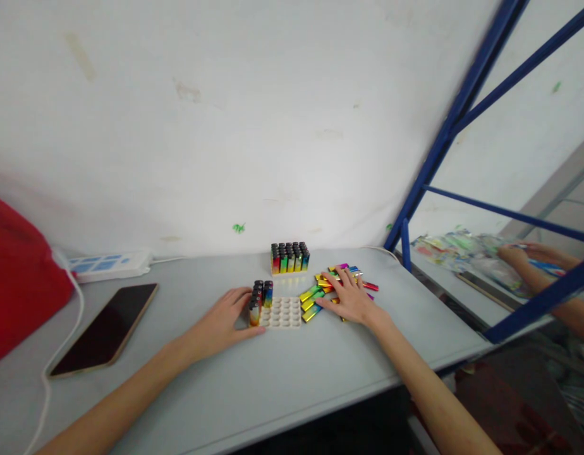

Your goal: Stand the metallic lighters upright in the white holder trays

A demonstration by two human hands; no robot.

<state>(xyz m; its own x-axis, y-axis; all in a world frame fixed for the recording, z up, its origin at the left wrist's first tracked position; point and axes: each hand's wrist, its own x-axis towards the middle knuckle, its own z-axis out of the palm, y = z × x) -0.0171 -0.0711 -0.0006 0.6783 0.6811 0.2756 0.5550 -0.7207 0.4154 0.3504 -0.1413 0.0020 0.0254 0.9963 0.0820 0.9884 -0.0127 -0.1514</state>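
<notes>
My left hand is at the near tray's left end, thumb along its front edge and fingers round the far left side, holding it. This white tray has rows of round holes. Several rainbow metallic lighters with black tops stand upright in its left part. My right hand rests with spread fingers over a loose pile of shiny lighters lying on the table, right of the tray. Whether its fingertips pinch one is hidden. Behind, against the wall, stands a second block of upright lighters.
A phone lies on the grey table at left, near a white power strip, a white cable and a red bag. Blue metal bars rise at right. Beyond them, another person's hands work over plastic packets.
</notes>
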